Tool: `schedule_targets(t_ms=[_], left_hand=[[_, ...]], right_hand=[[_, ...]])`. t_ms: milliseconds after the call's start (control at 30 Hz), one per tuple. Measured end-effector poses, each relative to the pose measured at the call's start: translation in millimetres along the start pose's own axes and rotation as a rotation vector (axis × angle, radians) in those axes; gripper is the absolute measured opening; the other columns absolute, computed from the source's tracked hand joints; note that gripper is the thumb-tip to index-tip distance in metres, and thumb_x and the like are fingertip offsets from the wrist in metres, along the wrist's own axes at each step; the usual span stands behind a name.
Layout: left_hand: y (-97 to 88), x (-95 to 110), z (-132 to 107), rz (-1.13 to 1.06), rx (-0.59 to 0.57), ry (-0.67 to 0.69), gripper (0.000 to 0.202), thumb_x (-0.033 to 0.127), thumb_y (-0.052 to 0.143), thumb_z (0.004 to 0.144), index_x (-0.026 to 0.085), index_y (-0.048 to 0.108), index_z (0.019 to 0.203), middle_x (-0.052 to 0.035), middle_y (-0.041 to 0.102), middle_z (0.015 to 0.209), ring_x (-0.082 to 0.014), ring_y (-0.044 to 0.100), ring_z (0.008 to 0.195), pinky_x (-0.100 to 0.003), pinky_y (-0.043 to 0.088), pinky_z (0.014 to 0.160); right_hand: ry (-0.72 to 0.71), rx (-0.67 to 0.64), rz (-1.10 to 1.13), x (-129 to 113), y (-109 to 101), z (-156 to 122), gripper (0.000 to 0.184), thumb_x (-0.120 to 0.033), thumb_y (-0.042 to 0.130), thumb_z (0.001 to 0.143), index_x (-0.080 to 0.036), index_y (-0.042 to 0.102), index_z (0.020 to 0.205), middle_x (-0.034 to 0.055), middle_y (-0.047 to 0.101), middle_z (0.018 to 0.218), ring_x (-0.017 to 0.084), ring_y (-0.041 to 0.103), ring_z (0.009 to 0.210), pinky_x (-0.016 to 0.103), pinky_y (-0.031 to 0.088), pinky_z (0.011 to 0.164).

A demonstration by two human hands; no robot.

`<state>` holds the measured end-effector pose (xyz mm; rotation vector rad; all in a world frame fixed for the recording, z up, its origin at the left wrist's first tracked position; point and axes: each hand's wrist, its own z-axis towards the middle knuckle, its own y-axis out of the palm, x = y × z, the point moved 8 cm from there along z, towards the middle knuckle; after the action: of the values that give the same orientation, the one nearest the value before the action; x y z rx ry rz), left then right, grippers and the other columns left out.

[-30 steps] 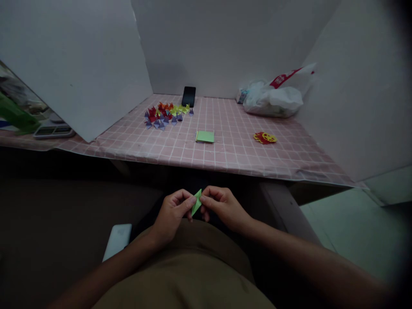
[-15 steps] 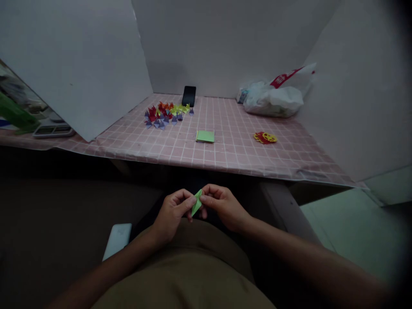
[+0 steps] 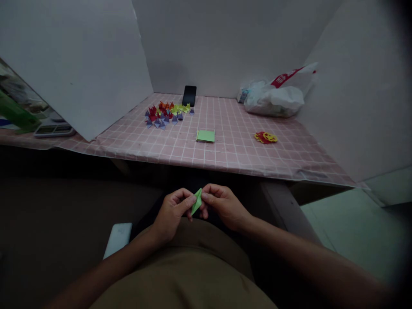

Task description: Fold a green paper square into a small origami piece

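Between my two hands, above my lap, is a small piece of folded green paper (image 3: 196, 203), narrow and diamond-shaped, tilted with its upper tip to the right. My left hand (image 3: 172, 212) pinches its left side between thumb and fingers. The thumb and forefinger of my right hand (image 3: 225, 206) are closed on its upper right edge. Beyond them, on the table, lies a stack of square green paper (image 3: 205, 136). Farther left stands a cluster of small folded paper figures (image 3: 164, 115) in red, orange, yellow and purple.
A pink checked cloth covers the table (image 3: 234, 150). On it are a black phone (image 3: 189, 95), a white plastic bag (image 3: 273, 101) and red and yellow cut-out pieces (image 3: 265, 137). A scale (image 3: 54, 129) lies at the left. White panels (image 3: 222, 47) surround the table, and a white device (image 3: 118, 239) lies beside my left forearm.
Both hands stay almost in place. My right thumb and fingers have shifted very slightly along the edge of the green paper, showing a little more of it.
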<state>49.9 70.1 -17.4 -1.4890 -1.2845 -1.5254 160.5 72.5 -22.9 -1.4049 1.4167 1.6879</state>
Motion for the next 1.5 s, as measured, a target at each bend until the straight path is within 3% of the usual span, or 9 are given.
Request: schedule_targets(t_ms=[500,667,867,1033,1500], left_hand=[[-0.2,5.6,-1.5,0.109,0.023,0.002,0.024,0.033,0.062,0.081,0.015,0.057,0.067,0.0014,0.056,0.062,-0.0097,0.046,0.054,-0.022,0.041,0.049],[-0.9,3.2,-1.4,0.069,0.032,-0.003,0.022,0.032,0.061,0.082,0.016,0.057,0.067,0.0014,0.058,0.064,-0.0096,0.046,0.054,-0.022,0.042,0.05],[2.8,0.3,-0.7,0.021,-0.015,-0.016,0.023,0.034,0.061,0.082,0.016,0.057,0.068,-0.001,0.062,0.067,-0.0107,0.049,0.055,-0.022,0.042,0.05],[0.8,0.7,-0.7,0.052,0.011,-0.019,0.025,0.035,0.062,0.08,0.016,0.057,0.066,-0.0005,0.06,0.065,-0.0102,0.047,0.053,-0.022,0.041,0.049],[-1.1,3.0,-1.7,0.18,0.026,0.005,0.025,0.036,0.06,0.083,0.017,0.058,0.067,0.0037,0.051,0.058,-0.01,0.046,0.052,-0.023,0.038,0.054]], right_hand=[[0.003,0.033,-0.113,-3.8,-0.9,-2.2,0.027,-0.037,0.07,0.081,-0.015,0.057,0.072,-0.0012,0.065,0.062,0.01,0.06,0.047,0.023,0.045,0.049],[-0.012,0.017,-0.081,-4.3,-0.3,-1.8,0.027,-0.038,0.065,0.086,-0.014,0.06,0.074,-0.0003,0.065,0.063,0.01,0.059,0.049,0.023,0.047,0.052],[-0.002,0.009,-0.057,-2.4,0.2,-1.4,0.025,-0.037,0.068,0.084,-0.015,0.061,0.076,-0.0009,0.065,0.063,0.01,0.06,0.049,0.023,0.047,0.051],[0.004,0.027,-0.083,-2.6,0.1,-1.8,0.027,-0.039,0.068,0.083,-0.015,0.061,0.074,-0.0007,0.065,0.062,0.01,0.059,0.048,0.023,0.047,0.049],[-0.065,0.122,-0.371,-12.4,-1.6,-7.9,0.026,-0.037,0.059,0.087,-0.017,0.058,0.071,-0.0018,0.06,0.06,0.009,0.054,0.046,0.021,0.042,0.044]])
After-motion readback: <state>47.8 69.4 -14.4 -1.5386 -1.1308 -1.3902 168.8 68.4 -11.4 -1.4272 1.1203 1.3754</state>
